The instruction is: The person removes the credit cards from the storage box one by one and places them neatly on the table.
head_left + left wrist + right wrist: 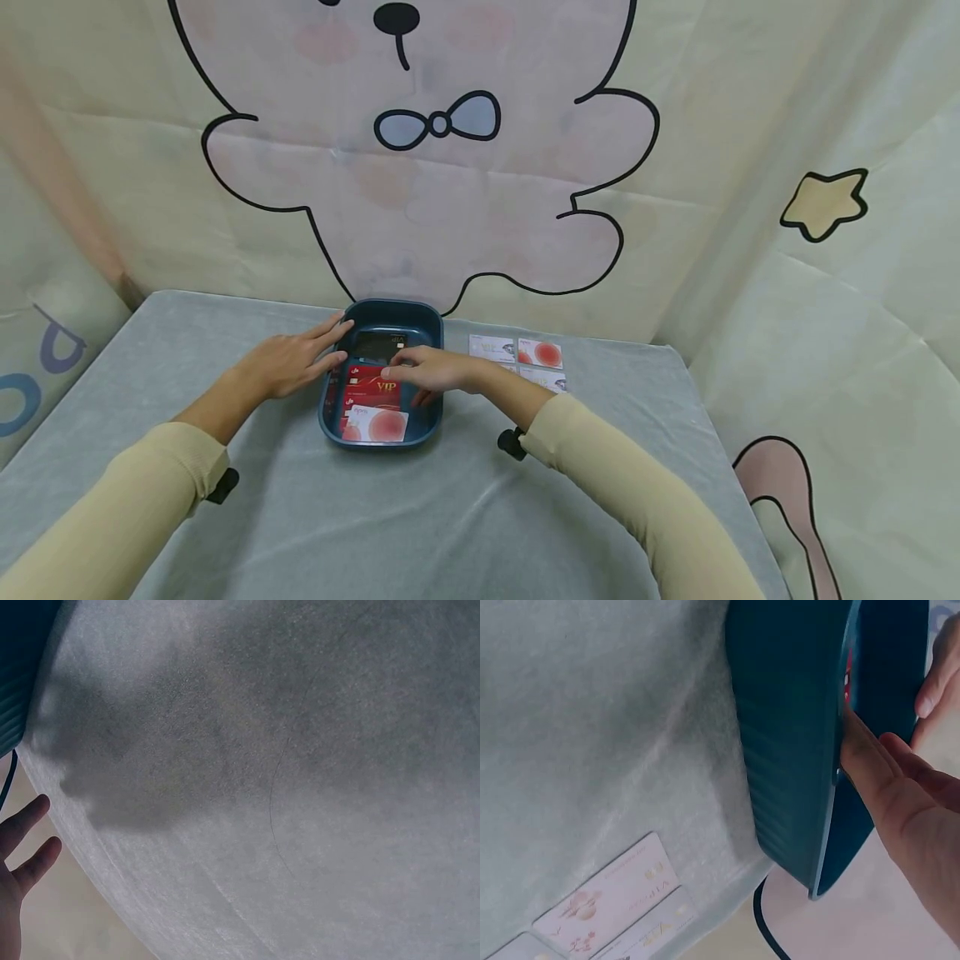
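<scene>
The dark-blue, rounded-rectangular plastic tray [382,445] should be steadied by the left hand [300,360], its straight fingers at the wall, while the flat red VIP card [366,386] beneath the right hand [426,370], whose grip cannot be told, is best handled by its edges.

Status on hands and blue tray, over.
Left hand at tray, left side. Right hand inside, partly blocking view. Red cards inside; other cards outside, right.
</scene>
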`<state>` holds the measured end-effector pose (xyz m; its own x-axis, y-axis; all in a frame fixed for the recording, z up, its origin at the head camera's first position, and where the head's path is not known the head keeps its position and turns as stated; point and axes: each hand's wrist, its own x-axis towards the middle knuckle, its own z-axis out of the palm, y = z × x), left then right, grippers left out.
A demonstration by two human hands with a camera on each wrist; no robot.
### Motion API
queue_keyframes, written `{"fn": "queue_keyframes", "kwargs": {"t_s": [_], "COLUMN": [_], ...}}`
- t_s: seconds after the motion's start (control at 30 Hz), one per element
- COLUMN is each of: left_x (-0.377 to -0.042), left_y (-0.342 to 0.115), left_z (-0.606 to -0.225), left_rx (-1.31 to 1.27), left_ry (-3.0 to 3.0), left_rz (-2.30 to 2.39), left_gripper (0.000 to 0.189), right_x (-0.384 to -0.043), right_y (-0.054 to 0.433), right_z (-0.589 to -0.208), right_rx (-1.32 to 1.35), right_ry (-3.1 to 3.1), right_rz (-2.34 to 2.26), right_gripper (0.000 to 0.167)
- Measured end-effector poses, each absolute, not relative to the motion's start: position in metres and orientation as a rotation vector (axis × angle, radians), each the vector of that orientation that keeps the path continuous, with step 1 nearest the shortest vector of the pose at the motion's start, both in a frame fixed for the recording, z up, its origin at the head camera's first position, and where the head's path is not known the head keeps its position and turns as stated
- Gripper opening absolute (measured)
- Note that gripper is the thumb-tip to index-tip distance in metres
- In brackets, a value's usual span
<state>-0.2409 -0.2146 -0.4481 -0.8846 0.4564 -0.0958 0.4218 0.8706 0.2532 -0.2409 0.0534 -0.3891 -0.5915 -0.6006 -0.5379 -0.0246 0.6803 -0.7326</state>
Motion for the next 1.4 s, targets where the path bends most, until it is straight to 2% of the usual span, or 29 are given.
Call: {"fn": "queue_keyframes", "kwargs": {"t_s": [0.63,1.4], "left_x": [-0.241,-0.239], "left_y": [-0.213,-0.213], "left_z": [-0.446,-0.448], "left_rx": [0.688,0.701], "left_ry": [2.892,2.909], "left_rz": [0.336,0.334], "left_gripper": [0.066,0.065], "right_x": [-0.232,-0.224], "right_y": [0.037,0.026], "right_z": [-0.402,-0.403], "right_rx": [-0.439,-0.497], "right_ry": [2.047,2.099], "right_rz": [-0.728,-0.761], "right_gripper": [0.055,0.056]}}
